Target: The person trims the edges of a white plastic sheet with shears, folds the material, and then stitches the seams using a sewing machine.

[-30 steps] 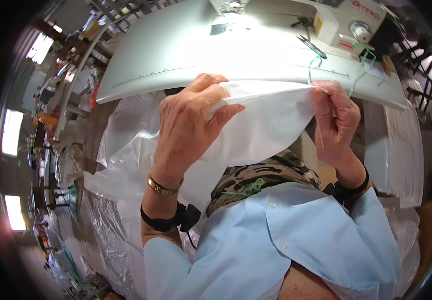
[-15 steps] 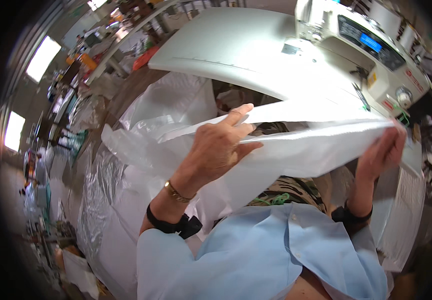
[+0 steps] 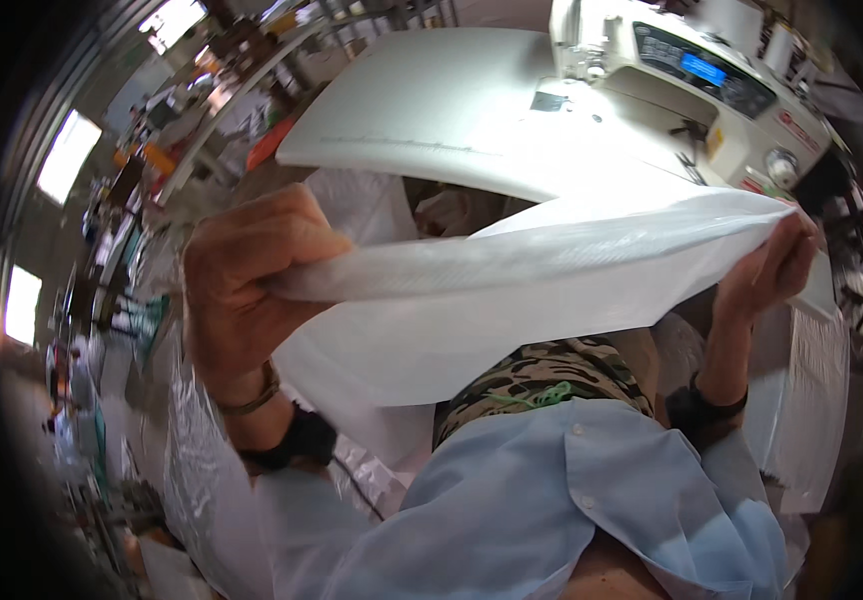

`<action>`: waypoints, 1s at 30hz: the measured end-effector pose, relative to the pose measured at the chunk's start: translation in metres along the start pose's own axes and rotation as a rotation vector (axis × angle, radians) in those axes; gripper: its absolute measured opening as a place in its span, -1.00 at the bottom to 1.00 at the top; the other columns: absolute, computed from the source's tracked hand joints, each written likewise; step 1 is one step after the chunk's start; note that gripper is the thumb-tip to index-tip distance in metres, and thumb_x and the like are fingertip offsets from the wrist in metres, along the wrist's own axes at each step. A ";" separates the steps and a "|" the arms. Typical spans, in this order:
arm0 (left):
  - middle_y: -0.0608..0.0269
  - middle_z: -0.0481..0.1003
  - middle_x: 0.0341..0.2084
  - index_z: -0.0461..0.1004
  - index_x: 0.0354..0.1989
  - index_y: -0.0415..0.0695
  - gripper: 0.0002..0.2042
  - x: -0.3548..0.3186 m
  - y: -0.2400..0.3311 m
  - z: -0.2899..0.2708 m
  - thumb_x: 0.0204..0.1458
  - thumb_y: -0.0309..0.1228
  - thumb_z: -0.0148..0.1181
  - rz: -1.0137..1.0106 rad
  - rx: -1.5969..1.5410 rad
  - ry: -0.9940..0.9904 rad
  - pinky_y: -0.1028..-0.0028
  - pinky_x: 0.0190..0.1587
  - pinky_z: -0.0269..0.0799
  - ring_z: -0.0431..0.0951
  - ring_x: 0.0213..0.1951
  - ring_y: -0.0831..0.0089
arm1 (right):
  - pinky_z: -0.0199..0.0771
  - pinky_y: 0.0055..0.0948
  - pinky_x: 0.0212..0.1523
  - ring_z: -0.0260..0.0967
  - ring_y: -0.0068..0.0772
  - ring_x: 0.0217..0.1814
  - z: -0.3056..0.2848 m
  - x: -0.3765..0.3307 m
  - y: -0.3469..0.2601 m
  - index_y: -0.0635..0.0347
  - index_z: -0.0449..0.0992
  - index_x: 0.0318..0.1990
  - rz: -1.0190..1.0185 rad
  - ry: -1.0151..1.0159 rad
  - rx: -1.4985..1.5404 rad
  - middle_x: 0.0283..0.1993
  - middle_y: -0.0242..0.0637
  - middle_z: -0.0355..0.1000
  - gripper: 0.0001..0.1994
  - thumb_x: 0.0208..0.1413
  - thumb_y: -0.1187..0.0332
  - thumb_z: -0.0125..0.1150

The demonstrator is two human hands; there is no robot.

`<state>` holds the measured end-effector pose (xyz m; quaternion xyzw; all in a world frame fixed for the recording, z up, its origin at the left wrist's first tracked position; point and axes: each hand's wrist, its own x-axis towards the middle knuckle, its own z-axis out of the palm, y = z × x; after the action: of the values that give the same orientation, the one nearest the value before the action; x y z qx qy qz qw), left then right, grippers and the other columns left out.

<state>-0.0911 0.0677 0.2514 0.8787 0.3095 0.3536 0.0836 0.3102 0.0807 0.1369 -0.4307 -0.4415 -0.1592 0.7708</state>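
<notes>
A white plastic-like sheet (image 3: 392, 350) is stretched across my lap, its upper edge pulled into a long folded band. My left hand (image 3: 252, 270) is closed around the band's left end, thumb on top. At the other end, my right hand (image 3: 777, 265) pinches the sheet's corner, its fingers curled together. Between the hands the band runs nearly straight, rising slightly to the right. Beyond it stands a white sewing machine (image 3: 742, 100) with a lit blue display, on a pale table (image 3: 412, 100). Part of the sheet lies against the table's front edge.
More white sheeting (image 3: 202, 440) hangs at my left, shiny and crumpled. At my right is a stack of white sheets (image 3: 817, 410). Thread cones (image 3: 777, 50) stand behind the machine. A cluttered workshop with railings and windows (image 3: 70, 155) fills the far left.
My left hand has moved left and closed on the sheet's edge, where before its fingers were spread over it. The edge is now drawn tauter. My right hand keeps its hold.
</notes>
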 end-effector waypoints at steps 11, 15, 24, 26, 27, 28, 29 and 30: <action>0.03 0.48 -0.47 0.52 -0.21 -0.28 -0.84 -0.078 0.023 0.121 0.05 -0.50 0.23 -0.350 -0.473 -0.550 0.31 -0.35 0.40 0.44 -0.42 0.05 | 0.35 -0.50 -0.13 0.35 -0.53 -0.26 -0.024 0.005 0.018 0.37 0.44 -0.24 -0.098 -0.160 0.018 -0.25 -0.23 0.46 -0.76 0.37 0.38 -0.10; 0.04 0.46 -0.36 0.52 -0.21 -0.31 -0.83 -0.093 0.019 0.162 0.02 -0.55 0.22 -0.423 -0.160 -0.071 0.30 -0.30 0.42 0.47 -0.40 0.09 | 0.38 -0.45 -0.12 0.37 -0.50 -0.25 -0.030 -0.001 0.014 0.34 0.44 -0.25 -0.139 -0.126 -0.001 -0.26 -0.22 0.47 -0.78 0.35 0.38 -0.07; 0.01 0.25 0.22 0.64 -0.24 -0.04 -0.85 -0.101 -0.006 0.182 -0.01 -0.40 0.29 -0.310 0.473 0.407 0.07 0.29 -0.07 0.17 0.27 -0.01 | 0.37 -0.38 -0.05 0.37 -0.41 -0.18 -0.052 -0.006 0.014 0.38 0.41 -0.18 -0.151 -0.138 -0.049 -0.19 -0.17 0.43 -0.80 0.31 0.35 0.02; 0.01 0.28 0.19 0.64 -0.30 -0.02 -0.89 -0.099 -0.017 0.177 0.03 -0.36 0.24 -0.356 0.436 0.333 0.04 0.36 -0.20 0.18 0.28 0.00 | 0.37 -0.38 -0.08 0.37 -0.39 -0.20 -0.054 -0.011 0.013 0.38 0.40 -0.17 -0.125 -0.116 -0.067 -0.21 -0.15 0.42 -0.77 0.34 0.33 -0.03; 0.06 0.37 0.13 0.62 -0.31 -0.03 -0.86 -0.096 -0.023 0.173 0.06 -0.30 0.19 -0.347 0.407 0.246 -0.01 0.39 -0.33 0.26 0.26 0.11 | 0.36 -0.38 -0.09 0.36 -0.39 -0.21 -0.053 -0.015 0.012 0.38 0.39 -0.17 -0.135 -0.136 -0.036 -0.23 -0.15 0.41 -0.78 0.34 0.34 -0.05; 0.12 0.50 -0.10 0.57 -0.34 -0.10 -0.90 -0.088 -0.033 0.168 0.01 -0.38 0.25 -0.261 0.313 0.276 -0.04 0.37 -0.15 0.47 0.06 0.22 | 0.36 -0.38 -0.11 0.35 -0.39 -0.23 -0.053 -0.016 0.010 0.37 0.39 -0.17 -0.151 -0.135 -0.012 -0.25 -0.14 0.41 -0.78 0.35 0.34 -0.07; 0.16 0.52 -0.22 0.55 -0.36 -0.15 -0.92 -0.079 -0.041 0.160 0.00 -0.42 0.26 -0.232 0.217 0.253 0.01 0.28 0.06 0.52 -0.06 0.24 | 0.35 -0.37 -0.13 0.34 -0.39 -0.25 -0.052 -0.018 0.009 0.36 0.38 -0.19 -0.077 -0.086 0.022 -0.27 -0.14 0.41 -0.78 0.36 0.36 -0.11; 0.19 0.54 -0.35 0.53 -0.39 -0.19 -0.92 -0.069 -0.047 0.151 0.00 -0.46 0.27 -0.185 0.120 0.245 0.07 0.19 0.28 0.57 -0.18 0.27 | 0.35 -0.37 -0.13 0.34 -0.39 -0.25 -0.053 -0.016 0.007 0.36 0.38 -0.19 -0.038 -0.074 0.028 -0.27 -0.14 0.41 -0.78 0.36 0.36 -0.11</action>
<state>-0.0509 0.0741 0.0837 0.8002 0.4174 0.4299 0.0248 0.3343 0.0406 0.1072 -0.4170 -0.4802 -0.1517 0.7566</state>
